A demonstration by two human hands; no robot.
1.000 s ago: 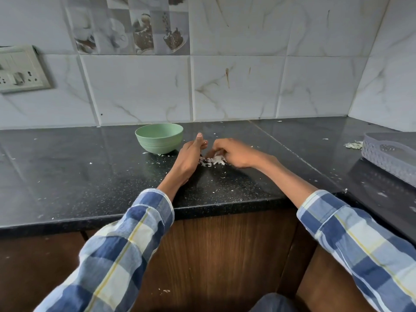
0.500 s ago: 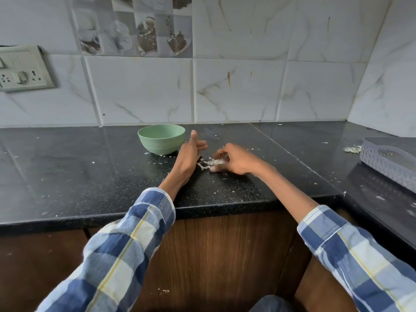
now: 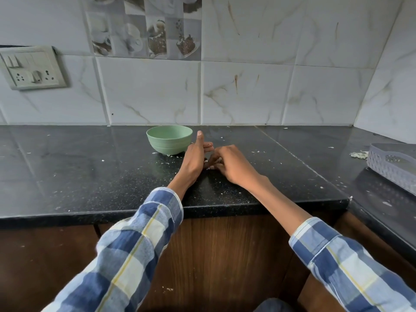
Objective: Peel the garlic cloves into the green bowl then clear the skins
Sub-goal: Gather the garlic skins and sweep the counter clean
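Seeing pale papery garlic skins (image 3: pixel 212 165) only as small white flecks between our two hands, mid worktop (image 3: pixel 90 176), mostly hidden. Green bowl (image 3: pixel 169 142) is round, matte, ribbed low on its wall, upright just left of our left hand (image 3: pixel 195 157); contents not visible. Worktop is glossy black speckled stone, littered with white flakes. Left hand stands on edge, fingers straight, thumb up. Right hand (image 3: pixel 231 164) palm down, fingers curled onto the skins; whether its grip pinches them we cannot tell
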